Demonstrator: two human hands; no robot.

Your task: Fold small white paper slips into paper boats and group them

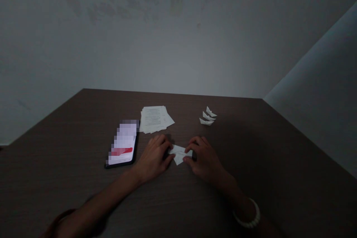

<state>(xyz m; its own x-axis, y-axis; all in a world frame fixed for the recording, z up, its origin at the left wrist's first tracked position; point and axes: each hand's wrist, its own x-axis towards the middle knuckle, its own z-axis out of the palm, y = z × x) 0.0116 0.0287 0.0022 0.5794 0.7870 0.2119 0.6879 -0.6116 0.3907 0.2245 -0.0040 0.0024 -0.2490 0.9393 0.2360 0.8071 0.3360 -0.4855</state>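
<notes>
The left hand [153,158] and right hand [205,158] curve downward, their fingertips pressing opposite ends of a small folded white paper piece [180,153] on the dark brown wood-grain table [251,163]. The fingers hide its ends, so its exact shape is hard to make out. Farther along lie three small white folded paper boats [208,116] and a loose stack of printed white sheets [156,119]. A black smartphone [122,144] shows a blurred, unreadable screen.

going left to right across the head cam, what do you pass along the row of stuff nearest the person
black smartphone → left hand → folded white paper → right hand → white bangle
</notes>
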